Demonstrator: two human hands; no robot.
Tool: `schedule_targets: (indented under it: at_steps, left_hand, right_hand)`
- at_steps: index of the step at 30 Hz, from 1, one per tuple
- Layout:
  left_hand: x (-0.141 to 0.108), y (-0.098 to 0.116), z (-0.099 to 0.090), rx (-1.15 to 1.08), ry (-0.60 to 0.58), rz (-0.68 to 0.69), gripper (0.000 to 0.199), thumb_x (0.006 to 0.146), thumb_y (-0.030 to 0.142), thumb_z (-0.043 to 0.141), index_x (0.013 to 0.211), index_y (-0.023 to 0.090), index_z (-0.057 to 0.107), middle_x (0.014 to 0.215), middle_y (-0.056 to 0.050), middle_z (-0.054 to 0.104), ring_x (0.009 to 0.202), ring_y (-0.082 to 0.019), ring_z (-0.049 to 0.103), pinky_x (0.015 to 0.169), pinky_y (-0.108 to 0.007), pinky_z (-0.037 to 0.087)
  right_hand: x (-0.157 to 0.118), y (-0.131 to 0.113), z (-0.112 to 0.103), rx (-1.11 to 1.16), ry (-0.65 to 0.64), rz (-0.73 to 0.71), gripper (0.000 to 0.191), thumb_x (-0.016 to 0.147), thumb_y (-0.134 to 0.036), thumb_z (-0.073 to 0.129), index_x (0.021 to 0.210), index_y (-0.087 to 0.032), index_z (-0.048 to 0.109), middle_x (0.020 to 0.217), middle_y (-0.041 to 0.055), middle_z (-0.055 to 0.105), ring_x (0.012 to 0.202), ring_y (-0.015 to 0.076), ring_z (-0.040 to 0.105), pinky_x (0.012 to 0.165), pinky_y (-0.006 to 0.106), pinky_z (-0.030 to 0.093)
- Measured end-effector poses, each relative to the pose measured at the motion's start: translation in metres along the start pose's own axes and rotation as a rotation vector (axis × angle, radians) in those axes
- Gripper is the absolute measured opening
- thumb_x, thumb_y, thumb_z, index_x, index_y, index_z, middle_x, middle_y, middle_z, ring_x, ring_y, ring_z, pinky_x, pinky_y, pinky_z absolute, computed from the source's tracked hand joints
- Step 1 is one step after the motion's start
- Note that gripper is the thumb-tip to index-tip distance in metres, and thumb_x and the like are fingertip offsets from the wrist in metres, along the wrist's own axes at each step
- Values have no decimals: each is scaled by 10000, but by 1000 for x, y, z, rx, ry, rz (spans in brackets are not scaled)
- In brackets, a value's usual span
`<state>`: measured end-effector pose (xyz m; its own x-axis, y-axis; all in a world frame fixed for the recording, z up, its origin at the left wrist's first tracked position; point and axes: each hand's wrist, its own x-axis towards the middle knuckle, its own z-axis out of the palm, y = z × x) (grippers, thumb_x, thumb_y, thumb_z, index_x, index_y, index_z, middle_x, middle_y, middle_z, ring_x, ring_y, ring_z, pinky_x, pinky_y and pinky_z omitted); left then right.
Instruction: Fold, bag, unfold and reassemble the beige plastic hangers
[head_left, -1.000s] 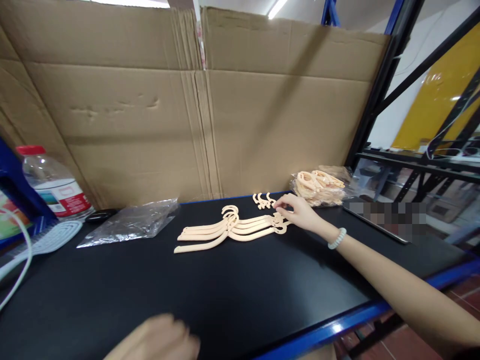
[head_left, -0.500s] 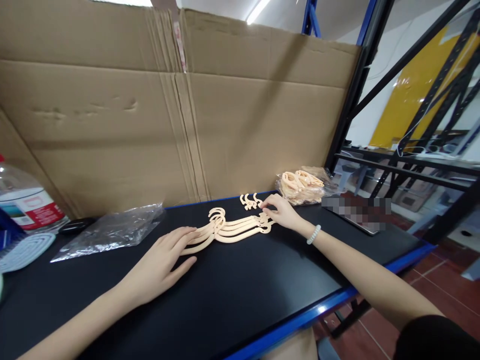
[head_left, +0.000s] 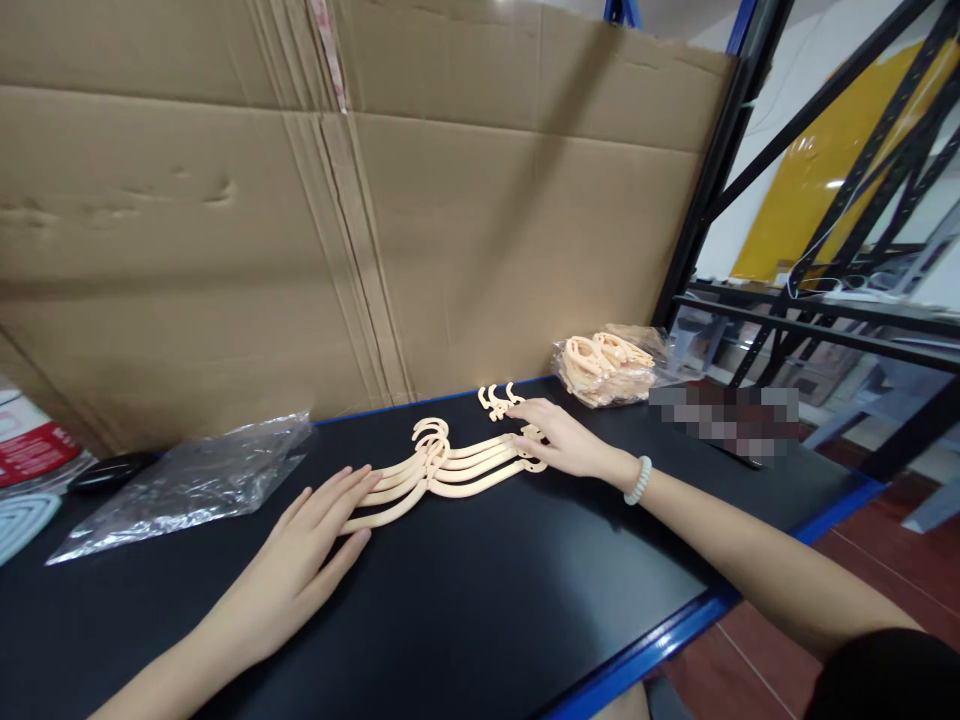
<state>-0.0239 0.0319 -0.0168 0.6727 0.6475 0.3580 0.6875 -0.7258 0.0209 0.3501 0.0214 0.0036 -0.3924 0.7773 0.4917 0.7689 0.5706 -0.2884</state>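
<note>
Several cream plastic clothes hangers (head_left: pixel 469 488) lie overlapped on the black tabletop, their hooks bunched at the top middle. My left hand (head_left: pixel 304 555) lies over their left ends with fingers stretched out and thumb apart. Over the right ends is my right hand (head_left: pixel 566 440), wearing a pale beaded bracelet (head_left: pixel 638 481). Its fingers reach out to the left and its thumb is at the hangers; it grips nothing that I can see. Just behind those fingertips, several small loose cream hooks (head_left: pixel 493 400) lie in a cluster, partly hidden by the hand.
A clear bag of cream hangers (head_left: pixel 607 370) sits at the back right, near a dark flat object (head_left: pixel 731 440) partly blurred out. At left lie a flat clear plastic bag (head_left: pixel 195 490) and a black mouse-like item (head_left: pixel 112 472). A cardboard wall (head_left: pixel 465 230) stands behind.
My right hand has gone from bent, pinching fingers to a flatter, stretched-out pose over the hangers' right ends. My left hand stays at the left ends. The camera view has shifted.
</note>
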Motion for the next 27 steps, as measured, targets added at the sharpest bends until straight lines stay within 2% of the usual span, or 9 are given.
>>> schedule_targets:
  at_steps: [5, 11, 14, 17, 20, 22, 23, 25, 27]
  left_hand:
    - [0, 1, 0, 35, -21, -9, 564, 960, 401, 366, 1485, 345, 169, 1507, -19, 362, 1374, -279, 337, 1083, -547, 334]
    - [0, -2, 4, 47, -42, -1, 603, 956, 388, 375, 1497, 349, 112, 1516, -6, 332, 1365, -288, 344, 1064, -518, 380]
    - [0, -2, 4, 37, -28, 0, 613, 953, 402, 374, 1500, 341, 104, 1522, -14, 316, 1366, -293, 340, 1066, -524, 372]
    - [-1, -2, 3, 27, -6, 4, 618, 947, 411, 381, 1499, 344, 112, 1523, -14, 315, 1364, -296, 345, 1071, -518, 369]
    - [-2, -2, 4, 38, -11, -9, 610, 952, 406, 378, 1498, 346, 113, 1532, -11, 302, 1373, -288, 332, 1082, -512, 355]
    - [-2, -2, 4, 49, -28, -19, 607, 957, 408, 371, 1499, 343, 105, 1539, -12, 287, 1381, -282, 319, 1086, -516, 347]
    - [-2, -3, 4, 51, -33, -20, 605, 957, 413, 367, 1499, 342, 105, 1542, -13, 282, 1383, -281, 316, 1085, -517, 347]
    - [-2, -3, 5, 48, -27, -18, 596, 958, 422, 357, 1497, 342, 116, 1544, -16, 278, 1383, -284, 317, 1081, -519, 353]
    - [-2, -3, 5, 40, -13, -16, 589, 957, 425, 357, 1495, 344, 132, 1541, -19, 289, 1380, -289, 322, 1078, -520, 355]
  right_hand:
    - [-6, -20, 6, -176, -242, -31, 774, 906, -572, 419, 1479, -85, 234, 1533, 182, 230, 1432, 314, 153, 1146, 517, 164]
    - [-7, -26, 13, -176, -312, -7, 693, 946, -528, 343, 1482, -102, 235, 1531, 182, 229, 1432, 297, 162, 1137, 519, 187]
    - [-1, -30, 0, -209, -223, -67, 632, 941, -485, 386, 1449, -114, 320, 1499, 179, 320, 1398, 308, 258, 1117, 525, 219]
    - [-3, -27, -38, -246, 24, -82, 361, 905, -314, 460, 1232, -211, 572, 1270, 110, 589, 1218, 283, 485, 1023, 479, 359]
    - [-32, 0, -95, -369, 470, 97, 226, 807, -153, 456, 871, -221, 662, 922, 82, 672, 948, 256, 591, 895, 427, 438]
    - [-65, 33, -127, -568, 631, 317, 196, 764, -143, 455, 750, -198, 643, 834, 100, 668, 910, 275, 572, 866, 416, 430]
    - [-83, 53, -138, -637, 619, 439, 196, 753, -148, 455, 702, -192, 640, 823, 113, 674, 898, 282, 571, 853, 408, 427]
    - [-115, 90, -149, -595, 366, 626, 254, 762, -138, 433, 670, -177, 667, 864, 131, 693, 870, 255, 603, 830, 358, 438]
    - [-136, 118, -146, -565, 230, 702, 305, 783, -144, 419, 739, -166, 721, 973, 149, 691, 927, 256, 613, 828, 346, 442]
